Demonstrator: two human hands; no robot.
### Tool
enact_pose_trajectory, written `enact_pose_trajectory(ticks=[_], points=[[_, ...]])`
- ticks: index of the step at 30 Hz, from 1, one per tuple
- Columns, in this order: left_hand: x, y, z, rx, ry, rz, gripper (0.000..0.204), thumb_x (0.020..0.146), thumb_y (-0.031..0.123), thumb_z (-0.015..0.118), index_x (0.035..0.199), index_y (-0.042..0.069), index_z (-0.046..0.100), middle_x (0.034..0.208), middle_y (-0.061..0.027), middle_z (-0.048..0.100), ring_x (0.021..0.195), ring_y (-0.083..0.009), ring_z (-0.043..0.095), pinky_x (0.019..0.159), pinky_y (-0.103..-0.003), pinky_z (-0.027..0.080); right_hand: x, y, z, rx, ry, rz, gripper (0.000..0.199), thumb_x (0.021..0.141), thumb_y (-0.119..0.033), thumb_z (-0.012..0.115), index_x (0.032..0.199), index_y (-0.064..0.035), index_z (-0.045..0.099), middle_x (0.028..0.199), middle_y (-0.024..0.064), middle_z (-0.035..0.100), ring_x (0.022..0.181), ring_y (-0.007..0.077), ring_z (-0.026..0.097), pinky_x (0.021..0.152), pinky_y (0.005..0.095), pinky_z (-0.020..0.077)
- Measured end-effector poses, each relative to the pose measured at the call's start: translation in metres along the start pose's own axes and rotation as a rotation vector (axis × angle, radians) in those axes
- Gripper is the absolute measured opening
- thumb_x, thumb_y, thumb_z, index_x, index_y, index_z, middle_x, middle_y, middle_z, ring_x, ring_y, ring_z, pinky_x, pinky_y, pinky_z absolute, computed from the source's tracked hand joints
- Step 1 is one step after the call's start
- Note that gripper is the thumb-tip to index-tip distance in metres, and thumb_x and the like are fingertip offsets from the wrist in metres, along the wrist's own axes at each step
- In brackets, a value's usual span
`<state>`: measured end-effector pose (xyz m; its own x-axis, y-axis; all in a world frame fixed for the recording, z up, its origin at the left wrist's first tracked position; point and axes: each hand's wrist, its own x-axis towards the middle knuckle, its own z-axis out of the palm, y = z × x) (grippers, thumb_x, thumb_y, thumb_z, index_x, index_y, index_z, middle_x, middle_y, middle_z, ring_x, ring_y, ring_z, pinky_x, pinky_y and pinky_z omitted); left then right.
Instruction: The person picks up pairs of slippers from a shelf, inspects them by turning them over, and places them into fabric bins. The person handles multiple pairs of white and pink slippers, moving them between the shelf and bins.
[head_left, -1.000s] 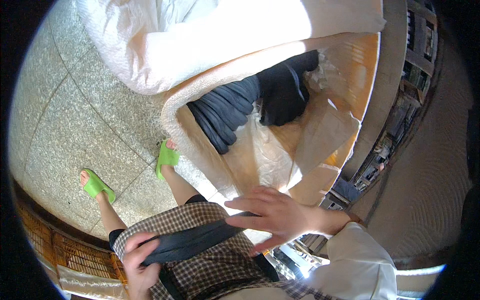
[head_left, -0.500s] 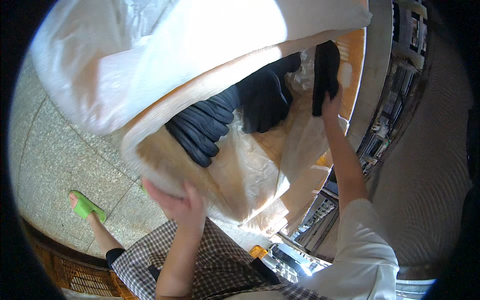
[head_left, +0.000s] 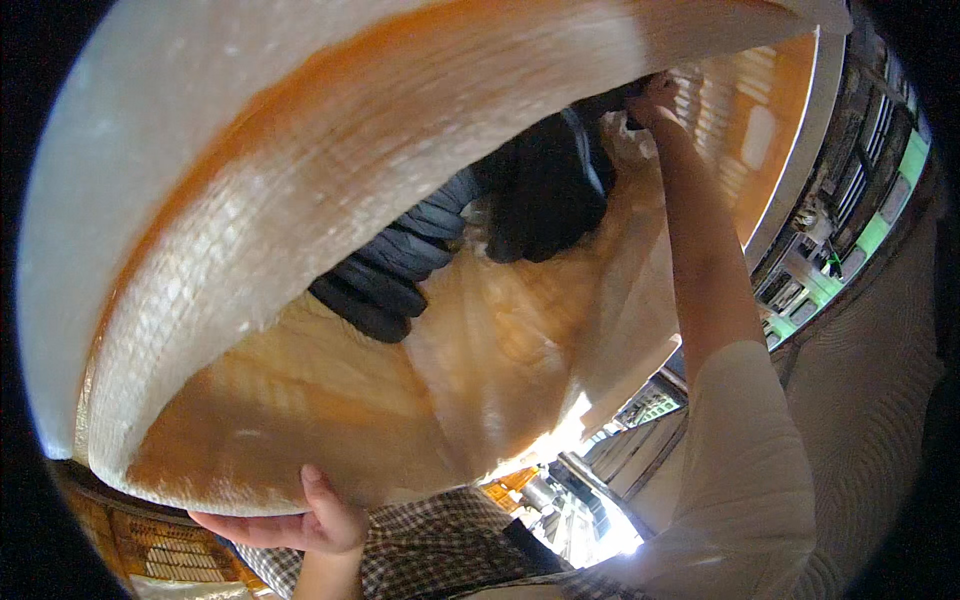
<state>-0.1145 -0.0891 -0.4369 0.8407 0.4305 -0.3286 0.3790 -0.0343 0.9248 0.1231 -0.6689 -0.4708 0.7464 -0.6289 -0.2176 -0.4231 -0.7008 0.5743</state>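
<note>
A large orange plastic basket (head_left: 765, 130) with a whitish, see-through liner (head_left: 520, 340) fills the view. Inside lies a row of folded black fabric bundles (head_left: 545, 190), their exact kind unclear. My right hand (head_left: 655, 98) reaches to the far right inside, its fingers curled on a black bundle (head_left: 630, 98) partly hidden under the overhanging liner. Near the front left, my left hand (head_left: 310, 525) lies along the lined rim, thumb up against the inner side and fingers stretched out flat beneath the edge.
Above, the liner's pale folded edge (head_left: 350, 130) hangs over the far side. A brown slatted crate (head_left: 180, 550) stands at the lower left. Shelving with metal parts and a green strip (head_left: 850, 265) runs along the right. A checked apron (head_left: 430, 535) covers my lap.
The basket's lined rim looms closer and spreads lower left. My right hand has moved farther in with the black bundle. My left hand has gone down and left, now against the rim.
</note>
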Motion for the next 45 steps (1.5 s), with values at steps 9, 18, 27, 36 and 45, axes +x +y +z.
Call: enact_pose_trajectory(ticks=[9,18,27,36,45], points=[[0.002,-0.003,-0.016,0.182,-0.089,0.081,0.093,0.078,0.01,0.064,0.144,0.006,-0.002,0.148,-0.0187,0.008,0.134,-0.0348,0.018,0.109,-0.049,0.018,0.034,0.022,-0.003,0.272,0.032,-0.283,0.073,0.074,-0.016,0.065,0.135,-0.0021,0.026,0.129,0.0255,0.044,0.12,0.0369,0.043,0.101,0.0412,0.0366],[-0.002,-0.002,-0.013,0.125,-0.024,0.037,0.096,0.077,0.015,0.068,0.145,0.01,0.0,0.149,-0.0154,0.01,0.133,-0.0331,0.019,0.108,-0.05,0.018,0.08,0.025,0.051,0.006,0.374,-0.184,0.054,0.079,-0.033,0.061,0.119,-0.003,0.041,0.124,0.0219,0.046,0.108,0.0386,0.051,0.091,0.0469,0.0432],[-0.004,-0.019,-0.017,-0.017,-0.143,0.146,0.094,0.081,0.017,0.065,0.143,0.003,-0.003,0.148,-0.0173,0.008,0.134,-0.0297,0.016,0.109,-0.043,0.018,-0.077,-0.021,-0.026,-0.024,0.268,-0.018,0.078,0.072,-0.039,0.066,0.13,0.0026,0.034,0.124,0.0248,0.047,0.112,0.0388,0.048,0.093,0.0457,0.0404],[-0.013,-0.034,-0.017,0.158,-0.28,0.234,0.09,0.078,0.013,0.061,0.14,-0.006,-0.002,0.146,-0.0206,0.008,0.133,-0.0311,0.016,0.109,-0.043,0.015,-0.247,-0.118,0.055,0.398,-0.054,-0.013,0.091,0.08,-0.055,0.054,0.144,-0.008,0.008,0.143,0.0306,0.015,0.127,0.0513,0.024,0.108,0.0503,0.0207],[0.068,-0.006,-0.126,0.214,-0.723,0.173,0.087,0.076,0.04,0.069,0.136,-0.004,0.026,0.138,-0.0263,0.029,0.126,-0.0424,0.03,0.105,-0.047,0.026,-0.406,-0.055,-0.043,0.538,-0.356,-0.303,0.034,0.086,-0.019,0.052,0.116,-0.0031,0.053,0.106,0.0187,0.061,0.099,0.0284,0.06,0.086,0.0349,0.0459]])
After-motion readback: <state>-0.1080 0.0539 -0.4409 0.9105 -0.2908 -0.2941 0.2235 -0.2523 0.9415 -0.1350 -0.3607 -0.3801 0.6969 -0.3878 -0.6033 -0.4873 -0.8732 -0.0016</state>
